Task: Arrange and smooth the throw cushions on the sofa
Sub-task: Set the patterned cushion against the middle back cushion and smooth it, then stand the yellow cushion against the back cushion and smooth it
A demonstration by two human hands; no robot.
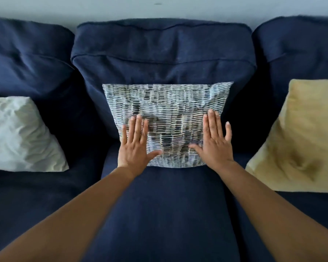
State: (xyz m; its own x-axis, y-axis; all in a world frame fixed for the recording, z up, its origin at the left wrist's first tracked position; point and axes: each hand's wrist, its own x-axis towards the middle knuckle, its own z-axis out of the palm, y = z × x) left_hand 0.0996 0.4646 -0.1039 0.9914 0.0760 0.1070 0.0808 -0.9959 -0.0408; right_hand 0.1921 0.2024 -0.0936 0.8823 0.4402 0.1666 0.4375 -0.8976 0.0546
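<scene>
Both hands lie flat and spread on the patterned cushion [165, 118], fingers apart and pointing up toward the backrest; neither pinches or grips the cover. In the head view, the only one given, the left hand [135, 146] covers the cushion's lower left edge, with its little finger over the dark upholstery beside it, and the right hand [215, 143] covers the lower right edge in much the same way. The thumbs point inward across the bottom of the cover.

That cushion stands propped against the middle back pad of the navy sofa [159, 205], its lower edge on the seat. A shallow crease runs across the cover near the right fingertips, and the fabric puckers between the two thumbs.

For smoothing, the likely best stroke is outward and upward with flat palms and even pressure from both sides, so the cushion does not twist or slide off centre. Pressing too hard at the bottom would probably tip the top forward off the back pad.

A white cushion [21, 137] leans at the left seat, visibly rumpled, and a yellow cushion [299, 140] at the right seat shows a deep dent low down. Both appear to need the same treatment.
</scene>
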